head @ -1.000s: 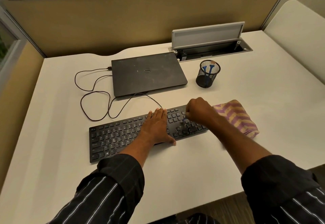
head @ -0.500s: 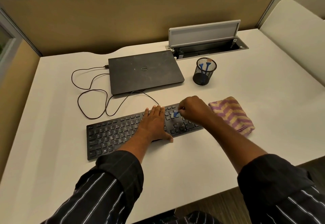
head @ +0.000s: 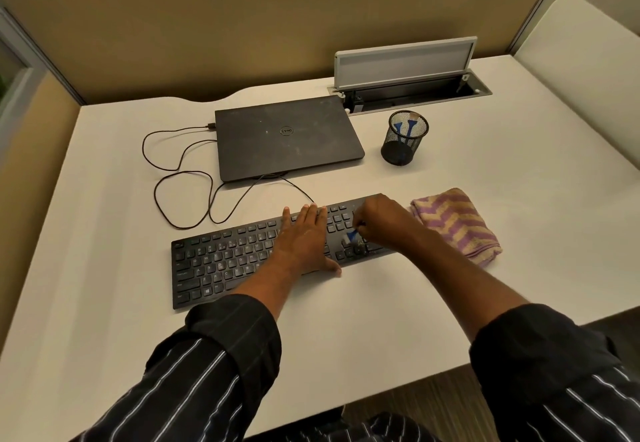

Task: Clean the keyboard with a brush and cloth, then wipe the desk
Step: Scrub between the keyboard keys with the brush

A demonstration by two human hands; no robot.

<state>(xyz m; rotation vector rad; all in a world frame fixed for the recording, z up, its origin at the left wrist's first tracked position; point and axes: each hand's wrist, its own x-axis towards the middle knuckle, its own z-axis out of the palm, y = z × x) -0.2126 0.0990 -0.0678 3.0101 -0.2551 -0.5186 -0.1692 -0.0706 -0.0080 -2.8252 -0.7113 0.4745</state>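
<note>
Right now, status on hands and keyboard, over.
Left hand flat on keyboard. Right hand pinching blue brush over right-side keys. Cloth idle beside keyboard; nothing blocking.

The left hand (head: 304,240) lies flat, palm down, fingers straight, thumb spread. The right hand (head: 381,221) is curled, fingertips pinching a small brush (head: 352,235). Both forearms reach forward.

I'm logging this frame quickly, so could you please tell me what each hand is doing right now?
Left hand: open, flat on the keyboard.
Right hand: closed on a small blue brush.
</note>
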